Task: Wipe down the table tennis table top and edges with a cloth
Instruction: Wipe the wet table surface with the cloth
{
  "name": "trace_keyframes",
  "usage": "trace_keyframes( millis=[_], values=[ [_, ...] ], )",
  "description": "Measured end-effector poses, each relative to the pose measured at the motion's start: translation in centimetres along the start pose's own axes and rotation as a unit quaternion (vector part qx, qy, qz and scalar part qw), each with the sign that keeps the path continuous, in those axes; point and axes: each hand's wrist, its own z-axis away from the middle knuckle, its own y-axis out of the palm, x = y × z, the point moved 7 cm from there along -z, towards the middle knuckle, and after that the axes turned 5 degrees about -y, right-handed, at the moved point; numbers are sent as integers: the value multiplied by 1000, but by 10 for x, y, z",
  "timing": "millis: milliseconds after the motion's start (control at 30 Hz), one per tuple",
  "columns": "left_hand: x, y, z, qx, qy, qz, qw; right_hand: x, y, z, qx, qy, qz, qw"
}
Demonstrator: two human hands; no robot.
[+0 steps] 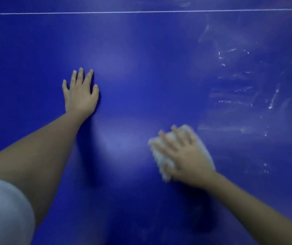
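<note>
A deep blue, smooth table tennis table top (141, 50) fills the whole view, and no edge of it is visible. On it, near and to the right, lies the task's thing, a pale, fluffy white cloth (160, 157) bunched into a pad. The right hand (185, 156) lies flat on top of the cloth with fingers spread and fairly straight, pressing rather than clenching. This probably lets the palm bear down over as much cloth as possible. Hand and cloth are both blurred, so the exact lie of the fingers (166, 140) cannot be told. Further left and farther away, the left hand (80, 96) is sharp. It rests open with palm down on the bare blue surface and holds nothing, most likely as a prop for leaning out over the table. A light grey short sleeve (2, 209) covers that arm at the near left corner. To the right of the cloth and beyond it, whitish wet streaks and smears (238, 85) mark the surface, and this patch looks already wiped. The dry-looking blue to the left probably remains to be done. A thin white painted line (141, 11) crosses the far side from left to right. By count there are two hands, one cloth, one sleeve and one white line; the streaks are too many and too blurred to count.
</note>
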Motion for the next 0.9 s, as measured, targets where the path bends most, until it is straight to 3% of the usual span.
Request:
trace_keyframes(
  millis=[100, 167, 233, 367, 467, 533, 600, 667, 700, 767, 900],
  values=[
    [-1, -5, 3, -12, 7, 23, 1000, -40, 1, 5, -8, 229, -55, 972],
    [-5, -8, 8, -16, 30, 29, 999, -8, 4, 5, -22, 253, -45, 966],
    [-11, -10, 16, -4, 57, 22, 998, 57, 7, 3, -8, 181, -40, 983],
    [-17, -3, 62, 31, 91, -12, 995, 187, 20, 37, 11, -46, -44, 998],
    [-18, 4, 105, 39, 116, -25, 992, 197, 25, 64, 26, -140, -14, 990],
    [-17, 7, 125, 43, 117, -22, 992, 166, 22, 71, 35, -65, 10, 997],
    [-15, 10, 138, 45, 112, -20, 992, 120, 20, 83, 32, 125, -17, 992],
    [-14, 12, 147, 40, 109, -23, 993, 100, 19, 95, 15, 309, -81, 948],
    [-14, 12, 151, 37, 108, -24, 993, 107, 18, 95, 0, 353, -88, 931],
    [-14, 11, 153, 36, 105, -24, 994, 150, 19, 78, 16, 325, -84, 942],
    [-14, 9, 153, 40, 103, -17, 994, 236, 19, 50, 18, 132, -77, 988]
  ],
)
